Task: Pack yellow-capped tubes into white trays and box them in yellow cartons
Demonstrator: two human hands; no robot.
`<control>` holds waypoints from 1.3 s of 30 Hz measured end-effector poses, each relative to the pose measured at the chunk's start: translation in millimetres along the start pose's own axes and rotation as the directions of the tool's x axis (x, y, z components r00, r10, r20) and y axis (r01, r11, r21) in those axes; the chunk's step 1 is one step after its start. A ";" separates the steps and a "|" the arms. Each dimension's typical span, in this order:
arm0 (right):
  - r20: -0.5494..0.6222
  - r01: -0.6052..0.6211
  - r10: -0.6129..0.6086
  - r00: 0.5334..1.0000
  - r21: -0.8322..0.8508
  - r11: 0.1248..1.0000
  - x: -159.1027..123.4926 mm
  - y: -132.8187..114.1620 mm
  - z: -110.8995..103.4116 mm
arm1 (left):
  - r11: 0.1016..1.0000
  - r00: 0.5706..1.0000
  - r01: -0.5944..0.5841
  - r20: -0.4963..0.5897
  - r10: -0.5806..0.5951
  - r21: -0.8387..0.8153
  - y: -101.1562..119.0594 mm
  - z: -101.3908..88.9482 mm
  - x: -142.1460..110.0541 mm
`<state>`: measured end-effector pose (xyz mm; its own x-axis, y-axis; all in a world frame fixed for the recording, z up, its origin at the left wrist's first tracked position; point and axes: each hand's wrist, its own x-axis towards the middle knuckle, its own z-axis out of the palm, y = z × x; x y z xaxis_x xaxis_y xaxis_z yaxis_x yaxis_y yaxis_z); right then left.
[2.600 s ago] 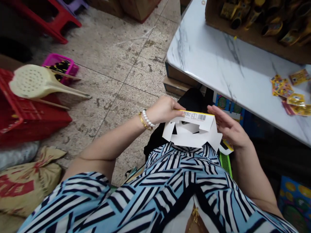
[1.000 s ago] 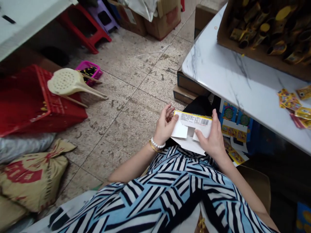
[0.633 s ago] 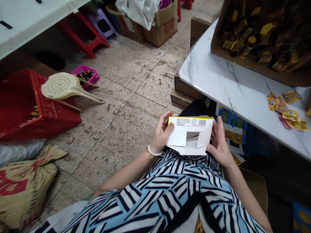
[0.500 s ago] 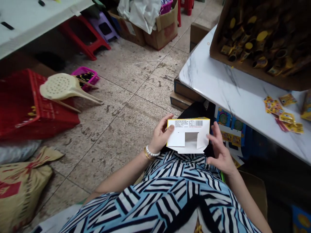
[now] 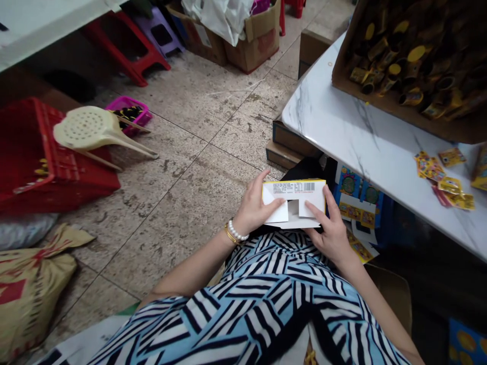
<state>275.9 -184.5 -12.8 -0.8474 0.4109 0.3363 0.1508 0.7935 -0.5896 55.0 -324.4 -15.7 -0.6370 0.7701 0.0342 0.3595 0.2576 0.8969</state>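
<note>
Head view. The small carton (image 5: 294, 188) is held in both hands above the wearer's lap, its open side turned toward the wearer and its printed strip with the barcode along the far edge. The left hand (image 5: 251, 207) clamps one end: its thumb lies on the left flap (image 5: 276, 214), while its other fingers are at and behind the end wall, partly hidden. The right hand (image 5: 334, 237) clamps the opposite end, its thumb on the right flap (image 5: 310, 211), its index finger along the outer edge and other fingers below. Between the two flaps a gap shows the carton's inside; a longer flap (image 5: 294, 223) lies along the near side.

The step in hand is judged to be the handling of the end flaps, with the carton unclosed. From this pose, moving them further would call for even thumb pressure, with the fingers bracing the walls so that the thin card does not buckle. The carton lies directly between the two grips, touching both, the gap roughly midway between the thumbs.

To the right, the marbled table (image 5: 335, 114) bears small packets (image 5: 429, 166) and a large cardboard box (image 5: 380, 104) of small containers. Printed card sheets (image 5: 349, 183) lie below the table's near edge.
</note>
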 end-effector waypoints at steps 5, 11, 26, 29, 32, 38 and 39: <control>-0.009 0.023 -0.024 1.000 -0.046 0.999 0.8 -1.0 0.8 | 0.626 0.858 -0.508 0.285 0.427 0.592 44.8 -7.4 15.1; 0.032 0.016 -0.014 0.999 -0.089 0.996 1.2 -2.2 -3.5 | 0.407 0.717 -0.694 0.517 0.468 0.594 46.5 15.8 45.3; -0.178 -0.293 0.340 0.923 0.247 0.924 14.4 -11.8 2.1 | 0.756 0.780 -0.601 0.396 0.485 0.257 35.8 11.0 57.0; -0.099 -0.358 0.433 0.896 0.417 0.836 15.1 -7.5 10.3 | 0.786 0.755 -0.597 0.439 0.486 0.157 35.8 4.2 61.9; -0.022 -0.336 0.380 0.925 0.424 0.841 14.7 -0.7 12.7 | 0.809 0.759 -0.574 0.450 0.469 0.125 34.5 -0.4 64.0; -0.079 -0.349 0.431 0.899 0.466 0.813 9.9 4.9 25.3 | 0.841 0.800 -0.520 0.426 0.421 0.146 34.4 -0.2 62.6; -0.104 -0.352 0.448 0.888 0.473 0.808 9.4 4.8 27.8 | 0.844 0.799 -0.517 0.435 0.416 0.142 34.1 0.1 62.9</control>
<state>254.5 -189.3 -32.8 -0.6321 0.7669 0.1112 0.1793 0.2843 -0.9418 27.2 -267.1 17.0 -0.0625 0.9760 0.2087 0.7296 -0.0980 0.6768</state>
